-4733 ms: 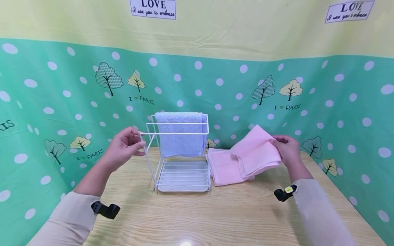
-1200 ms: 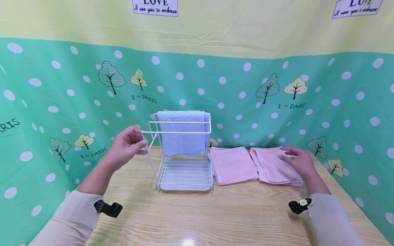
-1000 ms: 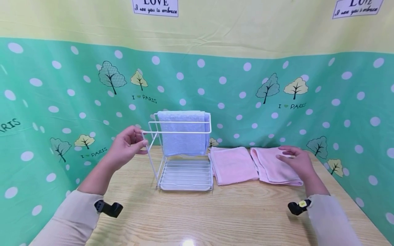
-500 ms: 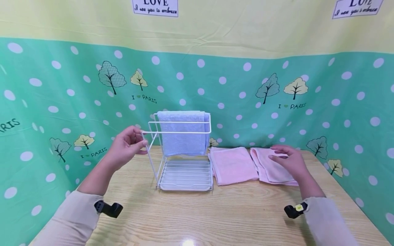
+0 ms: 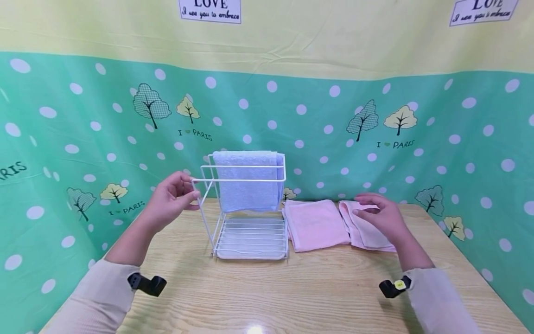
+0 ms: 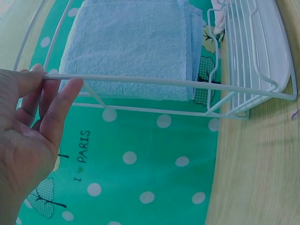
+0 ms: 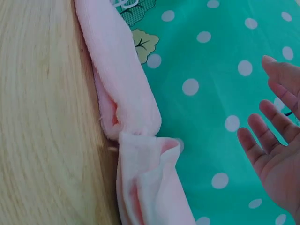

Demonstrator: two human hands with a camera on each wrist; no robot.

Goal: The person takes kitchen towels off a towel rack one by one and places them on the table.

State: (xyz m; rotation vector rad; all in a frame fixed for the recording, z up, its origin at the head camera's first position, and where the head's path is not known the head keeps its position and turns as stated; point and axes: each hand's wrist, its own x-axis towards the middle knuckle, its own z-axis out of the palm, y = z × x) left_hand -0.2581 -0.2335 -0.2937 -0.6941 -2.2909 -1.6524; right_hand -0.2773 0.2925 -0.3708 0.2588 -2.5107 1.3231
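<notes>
Standing upright, the rack [image 5: 251, 236] runs its rails [image 5: 238, 180] sideways — left-to-right.

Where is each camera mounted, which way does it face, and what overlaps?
Head: worn on the head, facing forward and down at the table and curtain; the left hand, right hand and sleeves show.
Left wrist: on that wrist, facing the white rack and blue towel; left hand at left edge.
Right wrist: on that wrist, facing the pink towels and curtain; right hand at right edge.
Shared: head and left wrist both show the white rack and blue towel; head and right wrist, the pink towels.
</notes>
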